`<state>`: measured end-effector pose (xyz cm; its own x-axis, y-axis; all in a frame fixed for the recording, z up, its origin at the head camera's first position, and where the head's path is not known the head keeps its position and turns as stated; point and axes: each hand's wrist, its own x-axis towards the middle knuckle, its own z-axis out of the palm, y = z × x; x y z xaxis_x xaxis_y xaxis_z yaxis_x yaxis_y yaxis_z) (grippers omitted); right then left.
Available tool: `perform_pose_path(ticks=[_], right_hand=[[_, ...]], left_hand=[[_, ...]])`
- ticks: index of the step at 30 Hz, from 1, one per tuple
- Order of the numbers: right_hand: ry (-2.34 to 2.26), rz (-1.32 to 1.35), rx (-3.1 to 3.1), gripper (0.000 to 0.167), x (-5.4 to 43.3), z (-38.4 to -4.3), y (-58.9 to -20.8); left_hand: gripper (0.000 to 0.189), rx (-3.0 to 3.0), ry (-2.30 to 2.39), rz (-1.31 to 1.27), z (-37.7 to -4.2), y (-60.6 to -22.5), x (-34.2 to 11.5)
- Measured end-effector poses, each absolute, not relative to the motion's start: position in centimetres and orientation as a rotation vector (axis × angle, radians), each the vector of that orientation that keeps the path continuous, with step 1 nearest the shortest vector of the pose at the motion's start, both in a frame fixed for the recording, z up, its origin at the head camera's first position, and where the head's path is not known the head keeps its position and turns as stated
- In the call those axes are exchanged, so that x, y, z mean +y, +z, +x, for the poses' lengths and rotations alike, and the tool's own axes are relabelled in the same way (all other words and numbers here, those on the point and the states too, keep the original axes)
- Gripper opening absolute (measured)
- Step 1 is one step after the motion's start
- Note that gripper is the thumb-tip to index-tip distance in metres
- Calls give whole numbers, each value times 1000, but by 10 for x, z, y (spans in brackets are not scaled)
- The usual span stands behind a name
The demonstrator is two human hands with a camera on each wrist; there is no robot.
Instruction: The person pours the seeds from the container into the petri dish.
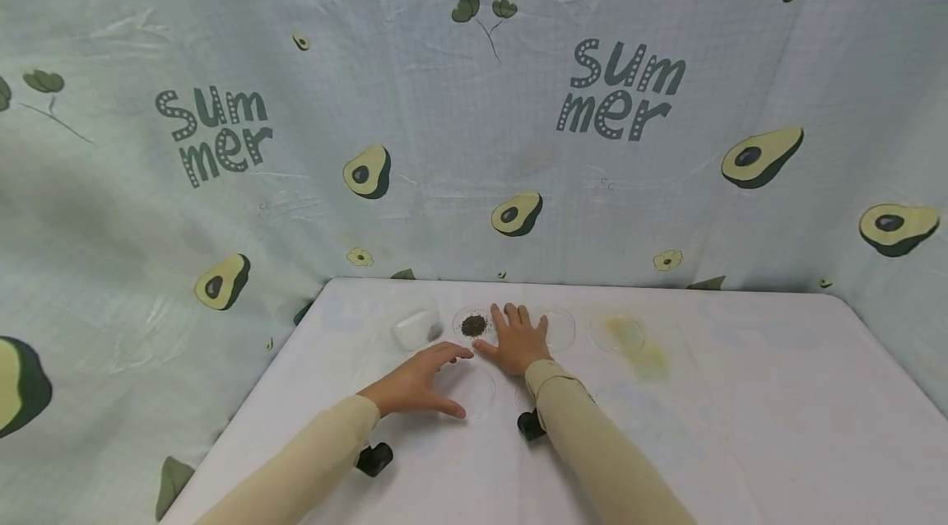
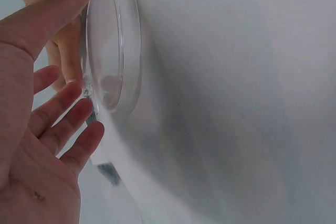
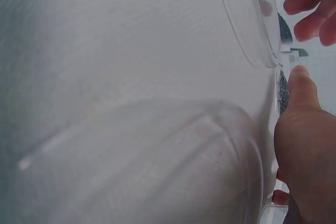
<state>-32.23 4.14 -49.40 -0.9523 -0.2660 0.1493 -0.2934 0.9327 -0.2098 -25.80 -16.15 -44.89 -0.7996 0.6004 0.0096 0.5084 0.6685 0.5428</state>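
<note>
My left hand (image 1: pixel 416 383) is held with thumb and fingers spread apart at the left side of a clear round dish (image 1: pixel 485 393). In the left wrist view this dish (image 2: pixel 131 51) appears as a shallow transparent disc just beyond the thumb and fingertips. My right hand (image 1: pixel 518 344) reaches farther out, fingers spread, beside a dish of dark dried crumbs (image 1: pixel 474 326). Its fingers lie between that dish and another clear dish (image 1: pixel 564 330). In the right wrist view a clear dish (image 3: pixel 210 129) lies close beneath the wrist.
A clear container (image 1: pixel 415 331) with something dark at its side stands at the back left. Another transparent dish (image 1: pixel 597 336) is right of the hands, near a yellow-green patch (image 1: pixel 650 360) on the white table (image 1: pixel 778 410). A printed curtain (image 1: pixel 444 97) hangs behind.
</note>
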Motion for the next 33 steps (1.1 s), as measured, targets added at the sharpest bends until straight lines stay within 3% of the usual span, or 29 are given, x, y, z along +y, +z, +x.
perform_pose_path(ticks=[17,33], right_hand=[[385,449,-2968,81,43,-321,-494],[386,435,-2970,82,40,-323,-495]], left_hand=[[81,2692,686,925,-261,-461,-150],[70,2752,584,994,-262,-456,-152]])
